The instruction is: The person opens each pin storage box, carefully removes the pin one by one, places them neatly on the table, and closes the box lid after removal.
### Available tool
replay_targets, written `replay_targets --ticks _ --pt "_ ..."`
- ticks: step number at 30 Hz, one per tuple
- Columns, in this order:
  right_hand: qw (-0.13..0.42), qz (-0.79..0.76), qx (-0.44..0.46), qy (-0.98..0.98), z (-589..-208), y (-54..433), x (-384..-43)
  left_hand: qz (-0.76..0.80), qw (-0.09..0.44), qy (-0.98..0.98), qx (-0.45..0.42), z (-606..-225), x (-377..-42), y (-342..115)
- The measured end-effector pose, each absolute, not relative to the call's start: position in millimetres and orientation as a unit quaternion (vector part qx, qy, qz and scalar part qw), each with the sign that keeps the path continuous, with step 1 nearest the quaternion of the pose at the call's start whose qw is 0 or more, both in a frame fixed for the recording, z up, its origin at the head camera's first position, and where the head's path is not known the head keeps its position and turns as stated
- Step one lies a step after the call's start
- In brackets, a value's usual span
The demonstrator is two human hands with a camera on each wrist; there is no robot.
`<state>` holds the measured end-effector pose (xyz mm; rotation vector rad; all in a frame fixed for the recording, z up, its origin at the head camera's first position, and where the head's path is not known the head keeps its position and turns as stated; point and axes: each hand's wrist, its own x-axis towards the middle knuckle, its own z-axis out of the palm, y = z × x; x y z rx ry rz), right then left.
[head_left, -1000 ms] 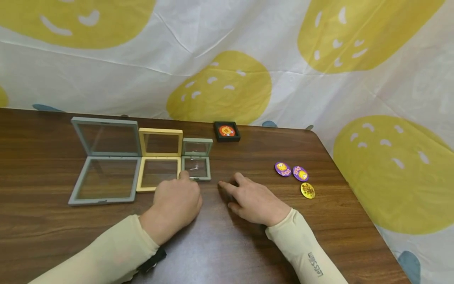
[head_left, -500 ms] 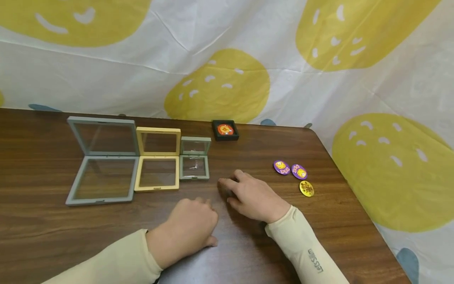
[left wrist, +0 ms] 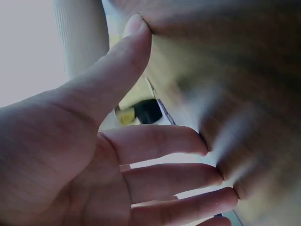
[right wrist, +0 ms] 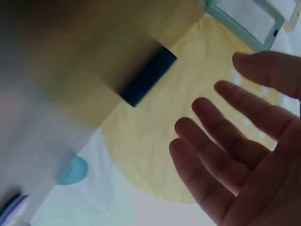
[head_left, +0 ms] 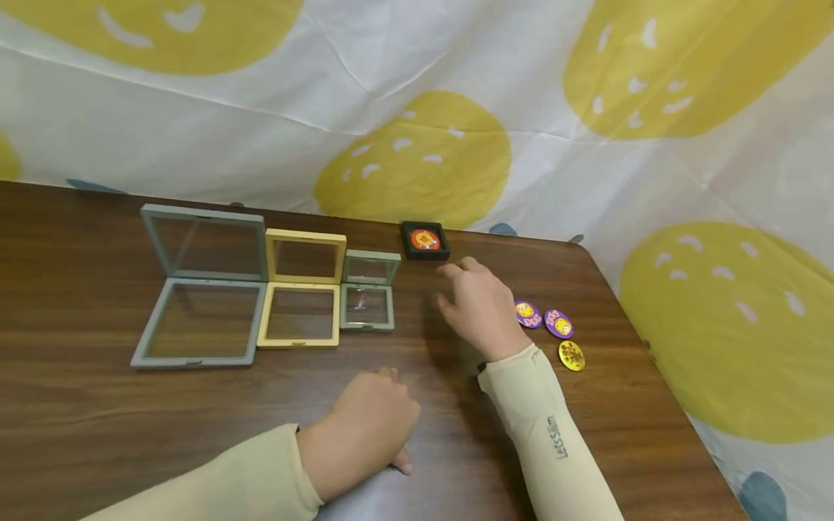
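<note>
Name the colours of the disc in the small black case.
The disc is red-orange with a golden-yellow centre; the head view shows it best.

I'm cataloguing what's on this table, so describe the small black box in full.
The small black box is a shallow, square-looking case, seemingly plastic, with a round red-and-gold disc framed in its upper face. It lies flat near the back edge of the table, beyond and right of the small green frame. The right hand is close but not touching it.

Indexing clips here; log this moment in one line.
left hand: fingers touching table | right hand: empty, near black case | hinged frames: three, open | loose discs: three
</note>
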<state>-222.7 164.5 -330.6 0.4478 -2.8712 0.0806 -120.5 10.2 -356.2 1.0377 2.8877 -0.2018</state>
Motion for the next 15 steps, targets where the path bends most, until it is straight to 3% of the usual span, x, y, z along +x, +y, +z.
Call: replay_targets --ticks 5,12,15 --pt "0.065 0.037 0.101 -0.992 -323 149 -249 -0.069 0.05 0.937 0.34 -354 -120 12" --pt "-0.099 0.004 0.116 -0.988 -331 141 -274 -0.066 0.016 0.93 0.36 -354 -118 10" --pt "-0.129 -0.006 0.125 -0.984 -334 142 -276 -0.065 0.002 0.929 0.365 -354 -118 6"
